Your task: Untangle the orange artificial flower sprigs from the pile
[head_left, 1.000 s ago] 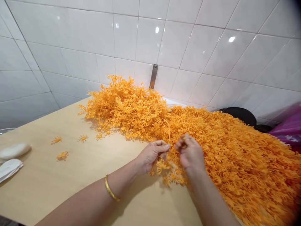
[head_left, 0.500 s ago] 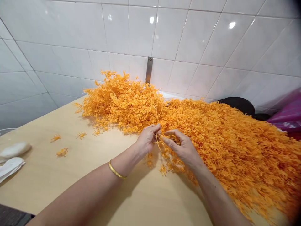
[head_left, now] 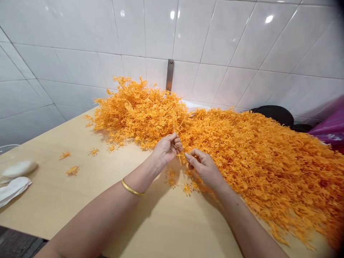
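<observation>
My left hand (head_left: 167, 147), with a gold bangle on its wrist, is closed on a thin orange plastic stem (head_left: 179, 157) whose end sticks out below the fingers. My right hand (head_left: 201, 165) is to the right of it, thumb and forefinger pinched together at small orange plastic pieces; the exact part between them is hard to make out. Behind the left hand rises a heap of branched orange plastic sprigs (head_left: 139, 114). A broad pile of small orange plastic pieces (head_left: 268, 168) spreads beside and behind the right hand. Several loose pieces (head_left: 187, 189) lie below both hands.
Single orange pieces (head_left: 72, 171) lie on the pale wooden table (head_left: 107, 179) at left. A white oval object (head_left: 20, 168) and a white cloth-like item (head_left: 13, 191) are at the left edge. A tiled wall (head_left: 80, 32), black round object (head_left: 276, 115) and purple bag (head_left: 329, 125) are behind.
My right thumb and forefinger have closed from a spread position into a pinch. My left hand has moved slightly left and up, still gripping the stem. The view has shifted slightly.
</observation>
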